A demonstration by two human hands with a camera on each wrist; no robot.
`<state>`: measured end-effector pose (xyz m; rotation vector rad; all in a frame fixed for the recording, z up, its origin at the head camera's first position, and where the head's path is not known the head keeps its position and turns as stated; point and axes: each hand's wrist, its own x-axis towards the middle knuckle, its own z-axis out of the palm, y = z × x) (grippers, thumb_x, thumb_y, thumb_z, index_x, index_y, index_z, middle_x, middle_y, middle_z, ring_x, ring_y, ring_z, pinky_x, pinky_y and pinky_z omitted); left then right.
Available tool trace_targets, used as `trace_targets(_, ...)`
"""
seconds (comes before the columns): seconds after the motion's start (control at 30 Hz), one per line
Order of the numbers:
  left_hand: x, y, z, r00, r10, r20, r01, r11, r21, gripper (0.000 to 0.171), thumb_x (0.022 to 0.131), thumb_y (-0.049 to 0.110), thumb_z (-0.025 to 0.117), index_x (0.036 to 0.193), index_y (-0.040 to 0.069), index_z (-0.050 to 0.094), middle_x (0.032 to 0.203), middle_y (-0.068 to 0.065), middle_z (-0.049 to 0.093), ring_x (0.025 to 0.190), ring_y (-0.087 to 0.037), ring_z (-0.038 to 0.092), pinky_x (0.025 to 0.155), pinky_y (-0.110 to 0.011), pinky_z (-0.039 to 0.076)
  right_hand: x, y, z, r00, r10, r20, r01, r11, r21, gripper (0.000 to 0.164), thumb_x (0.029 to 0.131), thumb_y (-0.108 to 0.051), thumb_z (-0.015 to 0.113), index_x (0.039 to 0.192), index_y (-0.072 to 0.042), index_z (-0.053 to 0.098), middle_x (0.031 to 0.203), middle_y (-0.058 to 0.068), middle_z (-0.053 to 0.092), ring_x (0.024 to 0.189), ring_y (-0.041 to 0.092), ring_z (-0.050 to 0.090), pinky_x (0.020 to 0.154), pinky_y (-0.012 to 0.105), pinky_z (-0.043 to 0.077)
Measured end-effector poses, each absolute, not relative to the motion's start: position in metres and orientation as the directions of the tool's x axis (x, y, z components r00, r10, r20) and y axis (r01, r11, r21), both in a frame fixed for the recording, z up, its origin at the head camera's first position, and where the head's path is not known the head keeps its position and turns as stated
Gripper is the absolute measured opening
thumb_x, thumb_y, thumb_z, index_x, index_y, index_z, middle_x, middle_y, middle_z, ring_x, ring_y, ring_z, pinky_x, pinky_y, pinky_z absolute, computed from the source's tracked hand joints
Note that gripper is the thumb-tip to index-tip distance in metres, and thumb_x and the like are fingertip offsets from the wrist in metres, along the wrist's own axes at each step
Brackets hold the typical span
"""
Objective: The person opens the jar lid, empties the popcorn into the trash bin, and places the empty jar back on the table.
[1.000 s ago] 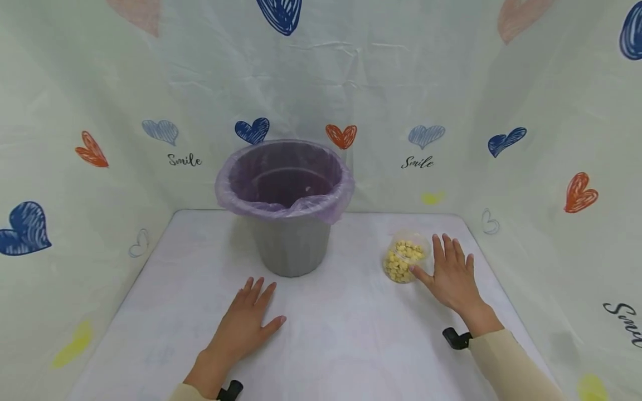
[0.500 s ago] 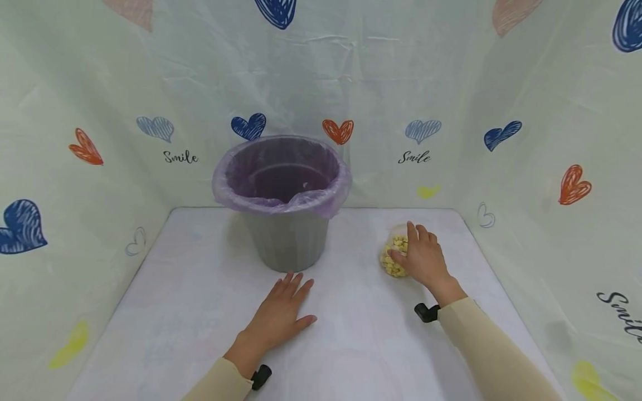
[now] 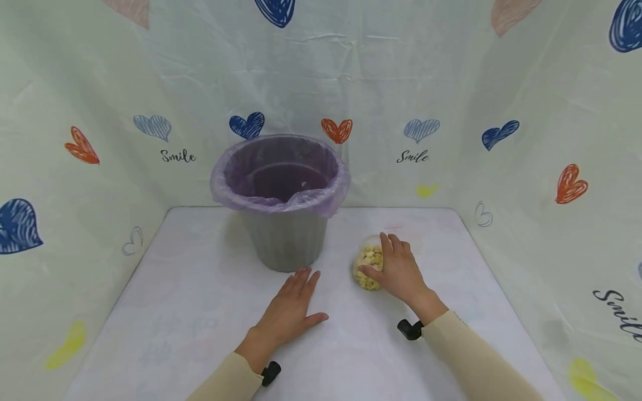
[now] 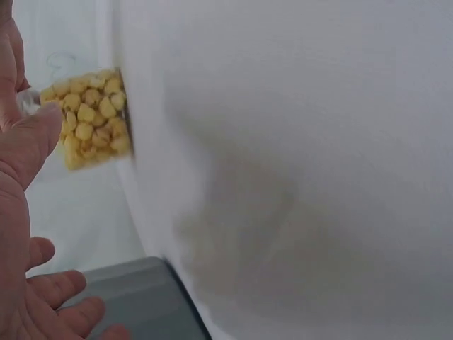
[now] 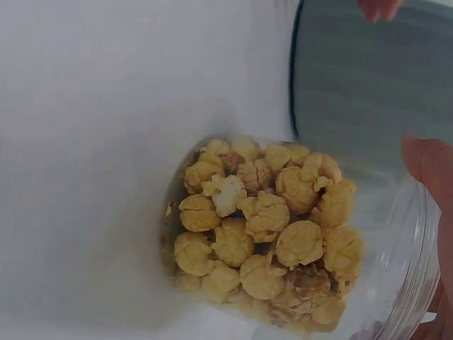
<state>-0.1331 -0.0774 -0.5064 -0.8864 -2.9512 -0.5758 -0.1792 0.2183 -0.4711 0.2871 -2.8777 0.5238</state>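
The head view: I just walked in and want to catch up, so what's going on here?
A person's right hand grips a clear plastic jar partly filled with yellow popcorn, to the right of a round grey bin. Whether the jar touches the white table is hard to tell. The bin stands on that table with a translucent purple plastic bag folded over its rim. The left hand is stretched out in front of the bin, holding nothing.

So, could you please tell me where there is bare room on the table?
The white table is bare left of the grey bin and left hand, and between the right hand and the table's right edge. It is crowded mid-table, where the bin, left hand and popcorn jar sit close.
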Motion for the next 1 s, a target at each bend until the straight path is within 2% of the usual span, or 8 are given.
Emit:
trace_targets(0.2,-0.136,-0.067,-0.505,-0.844,0.525,0.113,0.525,0.764,0.374,0.101,0.095,0.055,0.074,0.165,0.001,0.025,0.17,-0.022,0.031,0.159,-0.038,0.028,0.127,-0.055,0.028,-0.161,0.191,-0.474,-0.972,-0.189,0.137,-0.231,0.867,-0.442,0.111,0.088,-0.047,0.084,0.162,0.009,0.024,0.165,0.037,0.026,0.145,0.057,0.041,0.109,0.064,0.048)
trace_targets(0.33,-0.137,-0.066,-0.506,-0.859,0.503,0.097,0.497,0.77,0.4,0.103,0.095,0.053,0.074,0.165,-0.002,0.023,0.17,-0.023,0.03,0.159,-0.039,0.028,0.128,-0.055,0.027,-0.15,0.178,-0.475,-0.964,-0.235,0.124,-0.266,0.845,-0.464,0.111,0.089,-0.044,0.084,0.162,0.011,0.021,0.167,0.037,0.022,0.148,0.054,0.038,0.111,0.061,0.047)
trace_targets(0.57,-0.136,-0.069,-0.511,-0.871,0.487,0.063,0.467,0.78,0.416,0.103,0.094,0.055,0.075,0.163,-0.005,0.027,0.17,-0.026,0.028,0.159,-0.041,0.026,0.128,-0.055,0.025,-0.136,0.161,-0.471,-0.965,-0.239,0.105,-0.258,0.815,-0.519,0.113,0.088,-0.052,0.082,0.161,0.011,0.023,0.167,0.033,0.027,0.151,0.049,0.039,0.116,0.057,0.044)
trace_targets(0.8,-0.133,-0.069,-0.508,-0.875,0.482,0.033,0.445,0.778,0.444,0.108,0.092,0.058,0.075,0.164,-0.006,0.025,0.171,-0.025,0.026,0.161,-0.039,0.024,0.129,-0.054,0.024,-0.132,0.147,-0.474,-0.956,-0.229,0.184,-0.291,0.812,-0.505,0.112,0.084,-0.05,0.087,0.158,0.012,0.03,0.154,0.035,0.043,0.135,0.047,0.057,0.106,0.055,0.053)
trace_targets(1.0,-0.129,-0.069,-0.506,-0.881,0.472,0.005,0.418,0.775,0.473,0.114,0.091,0.059,0.076,0.164,-0.008,0.02,0.172,-0.026,0.023,0.161,-0.039,0.021,0.129,-0.055,0.023,-0.129,0.14,-0.478,-0.95,-0.221,0.223,-0.306,0.811,-0.499,0.114,0.082,-0.048,0.089,0.157,0.013,0.029,0.148,0.032,0.045,0.121,0.043,0.065,0.097,0.05,0.059)
